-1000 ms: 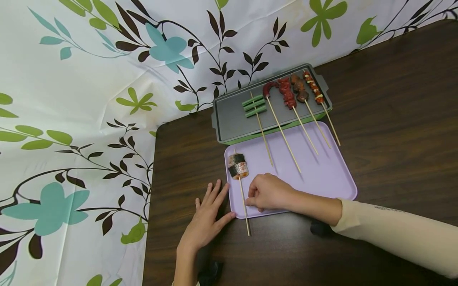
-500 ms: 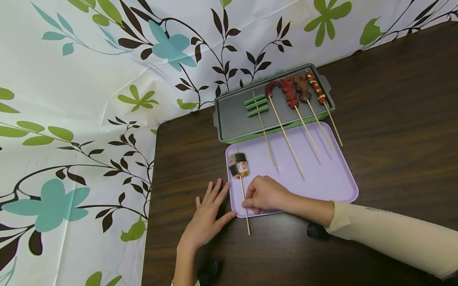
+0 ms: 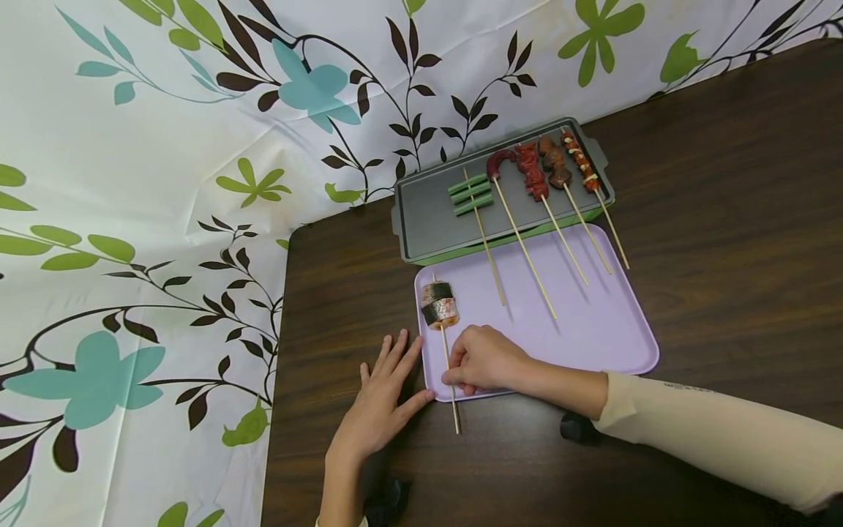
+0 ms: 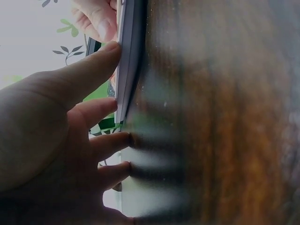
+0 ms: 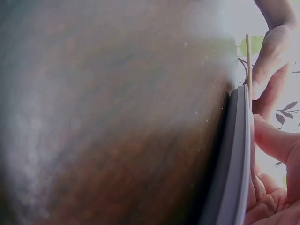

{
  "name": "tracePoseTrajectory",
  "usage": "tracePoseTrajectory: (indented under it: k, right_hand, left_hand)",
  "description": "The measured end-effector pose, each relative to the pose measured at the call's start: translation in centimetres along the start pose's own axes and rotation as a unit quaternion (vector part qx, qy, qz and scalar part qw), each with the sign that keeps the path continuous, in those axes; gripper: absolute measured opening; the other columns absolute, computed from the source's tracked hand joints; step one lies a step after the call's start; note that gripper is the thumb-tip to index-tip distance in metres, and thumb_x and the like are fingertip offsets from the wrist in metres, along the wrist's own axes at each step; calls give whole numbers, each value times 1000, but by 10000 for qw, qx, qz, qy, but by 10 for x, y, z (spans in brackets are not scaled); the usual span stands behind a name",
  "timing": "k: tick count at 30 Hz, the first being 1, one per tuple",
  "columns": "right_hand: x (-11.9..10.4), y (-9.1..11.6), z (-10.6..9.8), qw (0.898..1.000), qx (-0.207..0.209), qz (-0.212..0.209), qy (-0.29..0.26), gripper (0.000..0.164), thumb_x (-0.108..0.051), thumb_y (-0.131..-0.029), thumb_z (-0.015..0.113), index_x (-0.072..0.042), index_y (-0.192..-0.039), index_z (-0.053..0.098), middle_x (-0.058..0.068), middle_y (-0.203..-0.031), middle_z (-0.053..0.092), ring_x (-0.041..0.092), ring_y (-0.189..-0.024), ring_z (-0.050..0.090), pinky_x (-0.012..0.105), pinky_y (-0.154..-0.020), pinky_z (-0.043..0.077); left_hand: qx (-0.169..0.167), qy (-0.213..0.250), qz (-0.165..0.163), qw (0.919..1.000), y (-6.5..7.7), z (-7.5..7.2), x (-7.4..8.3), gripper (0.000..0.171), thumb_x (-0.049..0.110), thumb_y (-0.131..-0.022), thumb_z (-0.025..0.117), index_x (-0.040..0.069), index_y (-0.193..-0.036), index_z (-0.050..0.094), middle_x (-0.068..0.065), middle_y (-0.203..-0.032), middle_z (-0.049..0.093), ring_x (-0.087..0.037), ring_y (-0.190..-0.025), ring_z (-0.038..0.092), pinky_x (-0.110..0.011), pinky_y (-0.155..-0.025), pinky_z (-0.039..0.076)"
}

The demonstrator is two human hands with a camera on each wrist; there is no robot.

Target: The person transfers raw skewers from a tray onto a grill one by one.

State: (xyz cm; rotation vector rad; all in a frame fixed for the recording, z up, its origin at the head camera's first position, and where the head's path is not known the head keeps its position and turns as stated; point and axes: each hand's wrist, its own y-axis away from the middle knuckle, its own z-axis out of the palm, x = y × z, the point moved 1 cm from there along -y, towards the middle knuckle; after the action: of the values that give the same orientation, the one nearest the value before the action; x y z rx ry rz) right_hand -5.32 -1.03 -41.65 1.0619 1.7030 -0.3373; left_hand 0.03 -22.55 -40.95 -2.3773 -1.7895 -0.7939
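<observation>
A skewer point(image 3: 439, 306) with chunky pieces banded in black and silver lies along the left side of a lilac tray point(image 3: 593, 340). Its stick point(image 5: 249, 56) sticks out past the tray's near edge. My right hand point(image 3: 490, 359) pinches this stick low down, over the tray's front part; its curled fingers partly hide the grip. To the left, my left hand point(image 3: 372, 413) has its fingers spread on the table, with index fingertip and thumb at the tray's left rim. In the left wrist view, thumb and index finger touch the tray's side point(image 4: 127, 70).
Behind the tray stands a grey grill plate point(image 3: 428, 216) with a green base. Green-stick point(image 3: 470, 194), curled red point(image 3: 499, 162), red meat point(image 3: 532, 172), brown meat point(image 3: 555, 165) and orange point(image 3: 579, 161) skewers lie on it, handles reaching over the tray or table. A patterned cloth point(image 3: 309, 88) hangs behind.
My right hand has shifted slightly left, from beside the stick onto it. The left hand and the skewers stay where they were.
</observation>
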Motion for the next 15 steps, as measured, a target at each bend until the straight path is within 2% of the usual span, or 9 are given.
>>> tracePoseTrajectory:
  k: [7,15]
  right_hand:
    - [0,1,-1,9997,-12,193,-120,22,-16,-83,79,-16,-65,66,-6,-50,62,10,-46,62,22,-44,40]
    - [5,5,-5,9961,18,450,-763,13,-6,-81,74,-8,-71,66,-3,-55,66,14,-51,66,25,-49,52]
  left_hand:
    - [3,7,31,10000,0,0,0,78,56,-93,58,36,-157,18,2,-164,7,-26,-150,-1,-76,-103,6]
    - [40,-25,97,9999,0,0,-1,78,55,-93,58,35,-157,19,1,-164,8,-26,-150,0,-76,-103,7]
